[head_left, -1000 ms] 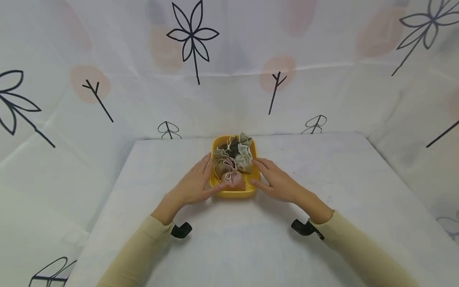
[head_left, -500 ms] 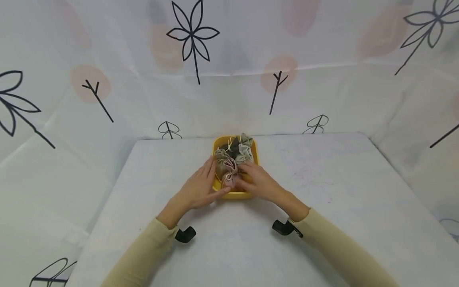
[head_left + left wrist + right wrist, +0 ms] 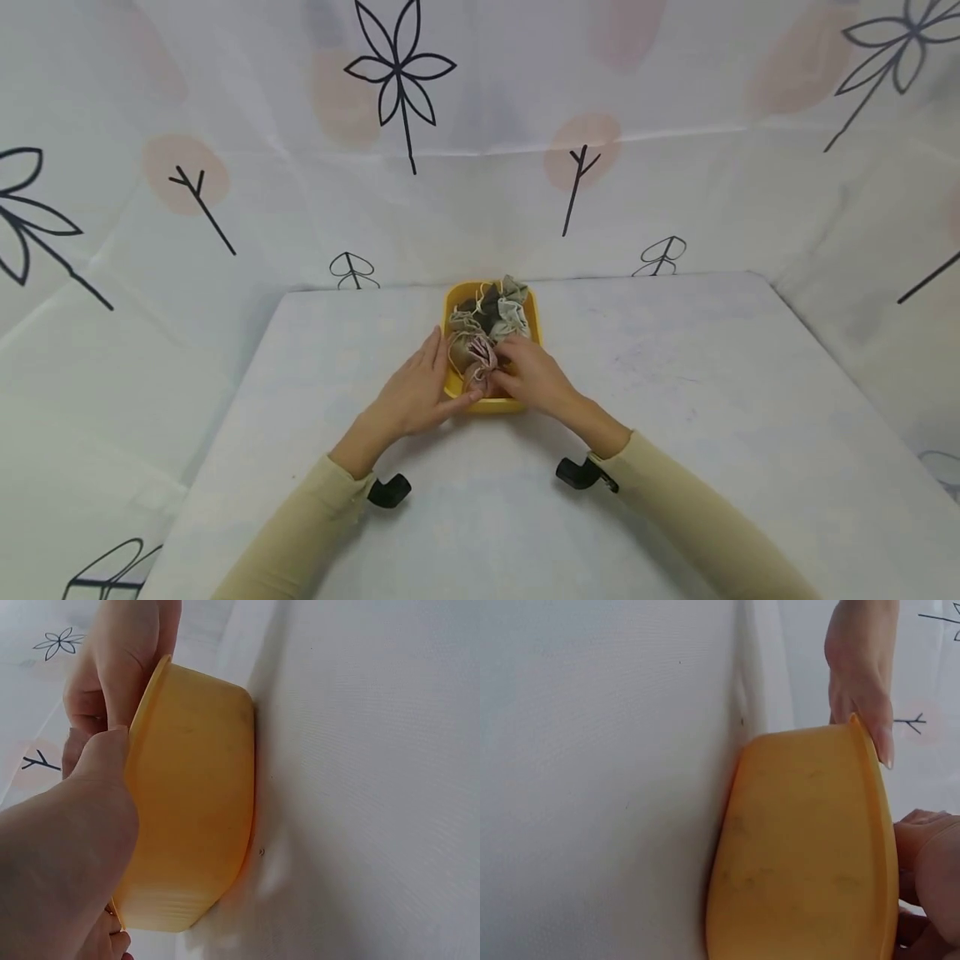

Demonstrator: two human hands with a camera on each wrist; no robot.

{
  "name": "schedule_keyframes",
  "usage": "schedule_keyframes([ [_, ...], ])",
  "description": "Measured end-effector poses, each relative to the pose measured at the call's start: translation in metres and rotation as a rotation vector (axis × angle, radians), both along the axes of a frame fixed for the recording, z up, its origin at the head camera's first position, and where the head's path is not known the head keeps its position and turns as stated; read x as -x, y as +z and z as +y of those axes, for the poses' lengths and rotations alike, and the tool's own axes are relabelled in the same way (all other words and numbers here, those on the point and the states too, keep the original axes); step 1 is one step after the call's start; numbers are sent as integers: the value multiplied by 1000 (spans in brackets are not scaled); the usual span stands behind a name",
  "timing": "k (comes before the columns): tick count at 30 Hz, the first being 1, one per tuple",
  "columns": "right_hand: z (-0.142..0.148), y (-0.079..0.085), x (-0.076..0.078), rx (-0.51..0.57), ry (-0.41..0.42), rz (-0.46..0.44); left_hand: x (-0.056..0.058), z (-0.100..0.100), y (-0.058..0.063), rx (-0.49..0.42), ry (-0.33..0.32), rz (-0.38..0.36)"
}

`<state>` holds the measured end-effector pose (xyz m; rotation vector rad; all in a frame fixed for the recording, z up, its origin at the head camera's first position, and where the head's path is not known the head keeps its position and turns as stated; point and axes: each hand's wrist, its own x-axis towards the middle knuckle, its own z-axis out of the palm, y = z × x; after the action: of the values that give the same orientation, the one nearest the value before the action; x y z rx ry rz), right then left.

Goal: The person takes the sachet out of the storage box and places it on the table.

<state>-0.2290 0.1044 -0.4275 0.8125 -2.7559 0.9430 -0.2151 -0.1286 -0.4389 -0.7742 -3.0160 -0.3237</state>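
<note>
Near the table's back edge stands a yellow plastic bin (image 3: 497, 407) holding several small drawstring pouches. My left hand (image 3: 411, 392) lies along its left side, fingers straight, with the thumb over the front rim. My right hand (image 3: 538, 375) reaches inside and pinches a pink drawstring pouch (image 3: 478, 354) at its gathered neck. Behind that are an olive-brown pouch (image 3: 460, 354), a dark pouch (image 3: 487, 307) and a pale grey-green pouch (image 3: 513, 318). In both wrist views the outer walls of the bin (image 3: 187, 787) hide the pouches.
A white table (image 3: 480, 517) spreads around the bin. Right behind it rises a white cloth backdrop (image 3: 480, 200) with printed flowers and twigs, which continues at both sides. Black wrist mounts (image 3: 389, 491) stick out under the sleeves.
My right hand has moved left from the bin's right rim into the bin and taken hold of the pink pouch, whose neck now tips slightly. The left hand has shifted slightly right.
</note>
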Motion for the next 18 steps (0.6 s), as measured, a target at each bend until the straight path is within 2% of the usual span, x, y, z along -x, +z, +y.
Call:
schedule_keyframes([
  [6,8,10,-7,55,47,31,0,-1,-1,-18,-5,0],
  [12,27,38,-17,154,89,28,-1,-3,1,-36,-17,-34],
  [18,68,64,-22,152,62,76,-1,-2,3,-35,-25,-57],
])
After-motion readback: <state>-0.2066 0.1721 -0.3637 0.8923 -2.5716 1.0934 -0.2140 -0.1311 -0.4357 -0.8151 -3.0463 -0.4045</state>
